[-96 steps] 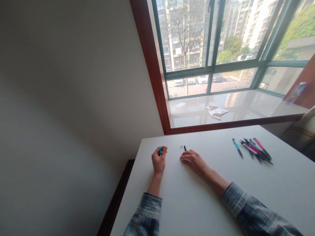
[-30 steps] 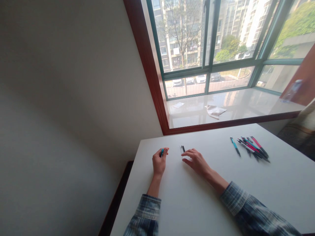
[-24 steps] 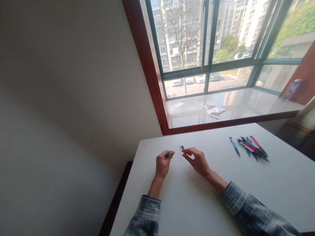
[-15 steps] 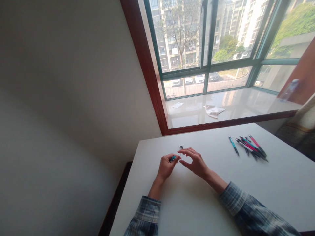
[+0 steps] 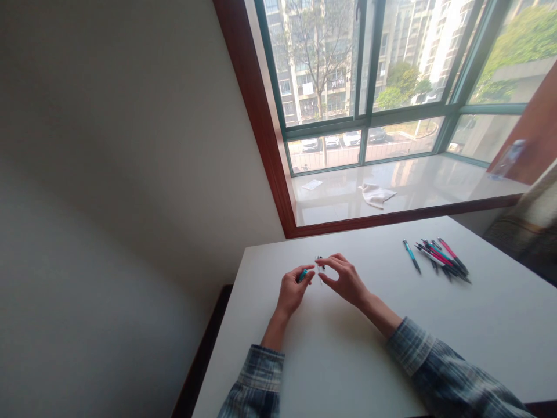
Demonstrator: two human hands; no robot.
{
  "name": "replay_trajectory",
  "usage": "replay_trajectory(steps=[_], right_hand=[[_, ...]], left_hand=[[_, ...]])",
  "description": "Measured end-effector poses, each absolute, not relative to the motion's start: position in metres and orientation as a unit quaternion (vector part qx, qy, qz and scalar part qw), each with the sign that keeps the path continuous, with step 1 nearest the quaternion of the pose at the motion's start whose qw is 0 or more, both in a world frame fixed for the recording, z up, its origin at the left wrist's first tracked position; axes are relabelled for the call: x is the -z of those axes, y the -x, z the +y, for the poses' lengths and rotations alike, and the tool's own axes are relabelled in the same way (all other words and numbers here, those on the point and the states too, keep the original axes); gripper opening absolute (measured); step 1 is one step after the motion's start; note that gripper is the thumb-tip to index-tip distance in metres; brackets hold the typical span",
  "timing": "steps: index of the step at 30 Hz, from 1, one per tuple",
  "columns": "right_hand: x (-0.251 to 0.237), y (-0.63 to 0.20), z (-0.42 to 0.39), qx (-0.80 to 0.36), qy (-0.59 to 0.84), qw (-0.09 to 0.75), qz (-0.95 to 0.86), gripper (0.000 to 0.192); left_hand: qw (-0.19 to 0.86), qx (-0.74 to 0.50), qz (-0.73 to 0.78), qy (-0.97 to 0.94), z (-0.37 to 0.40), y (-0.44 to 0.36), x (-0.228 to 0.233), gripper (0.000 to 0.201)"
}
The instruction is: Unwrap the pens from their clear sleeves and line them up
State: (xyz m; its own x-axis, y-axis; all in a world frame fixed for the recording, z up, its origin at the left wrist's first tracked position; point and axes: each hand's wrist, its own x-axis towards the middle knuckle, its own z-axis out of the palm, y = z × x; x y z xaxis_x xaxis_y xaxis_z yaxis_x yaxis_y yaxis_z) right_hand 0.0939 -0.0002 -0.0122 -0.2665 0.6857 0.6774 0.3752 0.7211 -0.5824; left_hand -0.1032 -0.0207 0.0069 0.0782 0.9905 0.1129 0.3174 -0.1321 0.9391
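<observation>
My left hand (image 5: 292, 290) is closed around a short teal pen part (image 5: 302, 276), whose ends are partly covered by the fingers. Facing it, my right hand (image 5: 346, 281) has its thumb and index finger curved apart, with a gap between the tips. Just behind those tips lie small dark pieces (image 5: 321, 264) on the table. A thin pale sliver also shows beside the fingertips, too small to make out clearly.
To the right on the white table (image 5: 348, 371) rests a lone teal pen (image 5: 411, 256). Beside it is a pile of pens (image 5: 446, 261) in pink, teal, white and black. Behind the table, a crumpled white cloth (image 5: 376, 195) lies on the windowsill (image 5: 335, 203).
My left hand's fingers have shifted and stretched forward around the teal part. My right hand has moved slightly up and left, toward the small pieces.
</observation>
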Motion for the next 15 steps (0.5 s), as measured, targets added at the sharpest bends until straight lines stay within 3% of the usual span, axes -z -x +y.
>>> replay_trajectory(steps=[15], right_hand=[[0.031,-0.090,0.034,-0.140,0.385,0.443,-0.797,0.045]], left_hand=[[0.356,-0.487,0.549,-0.579,-0.019,0.113,-0.001,0.045]])
